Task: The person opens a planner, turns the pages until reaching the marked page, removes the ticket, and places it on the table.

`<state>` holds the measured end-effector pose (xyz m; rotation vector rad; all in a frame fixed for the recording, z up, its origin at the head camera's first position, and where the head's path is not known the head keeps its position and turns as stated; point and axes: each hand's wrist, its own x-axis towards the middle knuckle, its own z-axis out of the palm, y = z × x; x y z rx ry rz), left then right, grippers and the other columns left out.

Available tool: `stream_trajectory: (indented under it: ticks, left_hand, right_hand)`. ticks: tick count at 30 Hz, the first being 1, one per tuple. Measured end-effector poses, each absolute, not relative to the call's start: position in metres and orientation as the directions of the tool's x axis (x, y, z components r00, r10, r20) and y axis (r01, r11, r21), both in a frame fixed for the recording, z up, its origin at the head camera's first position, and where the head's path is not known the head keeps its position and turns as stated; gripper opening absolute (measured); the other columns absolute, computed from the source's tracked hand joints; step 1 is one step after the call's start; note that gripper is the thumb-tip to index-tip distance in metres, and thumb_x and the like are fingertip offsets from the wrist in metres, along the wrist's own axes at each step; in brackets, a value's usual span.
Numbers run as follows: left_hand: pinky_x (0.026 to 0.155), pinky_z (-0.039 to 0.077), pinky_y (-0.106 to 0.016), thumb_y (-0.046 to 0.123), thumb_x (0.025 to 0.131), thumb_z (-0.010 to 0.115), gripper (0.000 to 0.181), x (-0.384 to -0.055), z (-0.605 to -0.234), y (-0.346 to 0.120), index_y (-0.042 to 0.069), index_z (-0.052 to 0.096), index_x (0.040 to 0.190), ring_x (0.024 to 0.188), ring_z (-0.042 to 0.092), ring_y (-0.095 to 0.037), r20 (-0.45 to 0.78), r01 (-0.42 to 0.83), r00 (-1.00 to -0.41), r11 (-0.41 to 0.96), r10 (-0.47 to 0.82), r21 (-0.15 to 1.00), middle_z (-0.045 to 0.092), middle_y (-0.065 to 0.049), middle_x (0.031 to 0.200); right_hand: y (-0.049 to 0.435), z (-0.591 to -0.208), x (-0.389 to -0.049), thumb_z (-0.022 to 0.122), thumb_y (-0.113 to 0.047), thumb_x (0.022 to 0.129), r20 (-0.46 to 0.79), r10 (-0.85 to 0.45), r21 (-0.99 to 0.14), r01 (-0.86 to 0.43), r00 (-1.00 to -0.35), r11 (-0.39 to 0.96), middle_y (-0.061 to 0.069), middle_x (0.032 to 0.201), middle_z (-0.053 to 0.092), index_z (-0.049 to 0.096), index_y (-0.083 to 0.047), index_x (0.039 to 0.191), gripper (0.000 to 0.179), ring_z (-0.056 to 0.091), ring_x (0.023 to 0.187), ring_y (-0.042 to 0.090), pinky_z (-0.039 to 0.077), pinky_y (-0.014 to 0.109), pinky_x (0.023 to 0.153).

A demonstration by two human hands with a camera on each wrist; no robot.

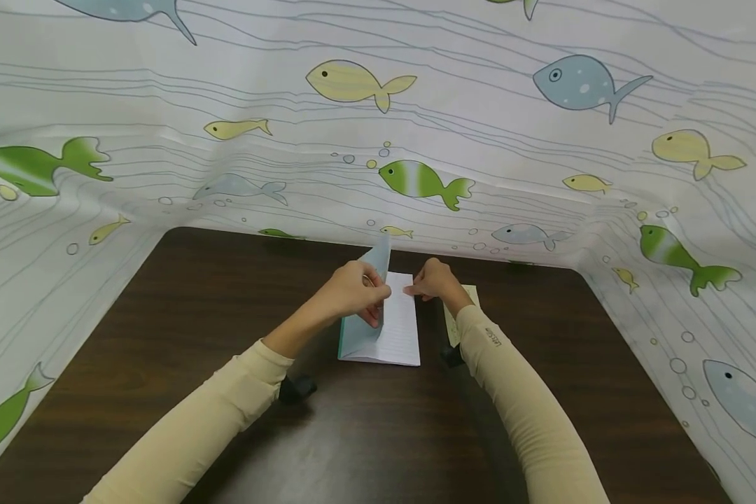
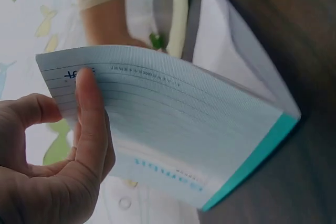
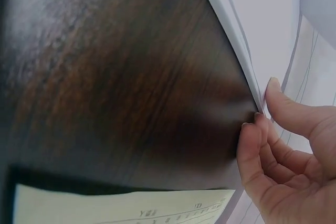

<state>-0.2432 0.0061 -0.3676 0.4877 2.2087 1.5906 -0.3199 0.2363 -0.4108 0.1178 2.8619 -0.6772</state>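
A notebook with a light blue cover (image 2: 152, 124) and a teal spine (image 2: 252, 163) lies partly opened on the dark table. Raised by its free edge, the cover is pinched between the thumb and fingers of my left hand (image 1: 353, 290). Beneath it shows a white lined page (image 1: 398, 332). My right hand (image 3: 294, 153) grips the far right edge of the white pages (image 3: 231, 17), thumb above and fingertips at the edge. How many sheets it holds cannot be told. Close by, a pale yellow sheet (image 3: 121, 208) with writing lies partly under the right forearm.
The brown wood-grain table (image 1: 227, 301) stretches out on both sides of the notebook. White sheeting (image 1: 239, 91) printed with fish rises at the back and sides. Dark bands (image 1: 297, 388) sit near both wrists.
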Motion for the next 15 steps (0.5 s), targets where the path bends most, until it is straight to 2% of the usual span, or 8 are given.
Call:
stream_trajectory:
  ticks: [5, 9, 12, 15]
  left_hand:
    - [0.064, 0.067, -0.036, 0.014, 0.101, 0.063, 0.015, -0.245, -0.382, 0.029, -0.001, 0.06, 0.102, 0.05, 0.072, -0.017, -0.135, 0.059, -0.854, 0.351, 0.502, 0.934, 0.072, -0.012, 0.074]
    - [0.057, 0.064, -0.03, 0.014, 0.101, 0.067, 0.016, -0.246, -0.396, 0.048, 0.001, 0.062, 0.092, 0.047, 0.07, -0.015, -0.165, 0.068, -0.85, 0.414, 0.5, 0.908, 0.072, -0.011, 0.065]
    - [0.057, 0.064, -0.031, 0.012, 0.101, 0.069, 0.02, -0.247, -0.405, 0.059, 0.001, 0.063, 0.086, 0.045, 0.07, -0.016, -0.179, 0.077, -0.845, 0.447, 0.503, 0.891, 0.071, -0.012, 0.06]
    - [0.057, 0.065, -0.034, 0.01, 0.101, 0.07, 0.025, -0.247, -0.413, 0.066, 0.0, 0.063, 0.079, 0.044, 0.069, -0.017, -0.181, 0.087, -0.842, 0.458, 0.508, 0.885, 0.07, -0.012, 0.058]
  right_hand:
    - [0.24, -0.411, -0.319, 0.085, -0.021, 0.094, -0.216, -0.004, -0.469, 0.1, -0.976, 0.878, 0.02, 0.106, 0.08, 0.08, 0.006, 0.105, 0.03, 0.081, 0.082, 0.026, 0.067, 0.042, 0.087]
    - [0.244, -0.411, -0.319, 0.082, -0.015, 0.095, -0.232, -0.033, -0.478, 0.084, -0.972, 0.874, 0.019, 0.101, 0.081, 0.079, 0.006, 0.103, 0.023, 0.078, 0.073, 0.02, 0.068, 0.037, 0.081]
    - [0.247, -0.411, -0.32, 0.08, -0.011, 0.096, -0.245, -0.047, -0.484, 0.08, -0.968, 0.871, 0.019, 0.103, 0.08, 0.079, 0.006, 0.103, 0.018, 0.075, 0.069, 0.015, 0.067, 0.034, 0.077]
    - [0.25, -0.41, -0.321, 0.077, -0.008, 0.096, -0.256, -0.065, -0.511, 0.078, -0.965, 0.856, 0.021, 0.107, 0.079, 0.078, 0.007, 0.106, 0.018, 0.075, 0.07, 0.016, 0.067, 0.031, 0.075]
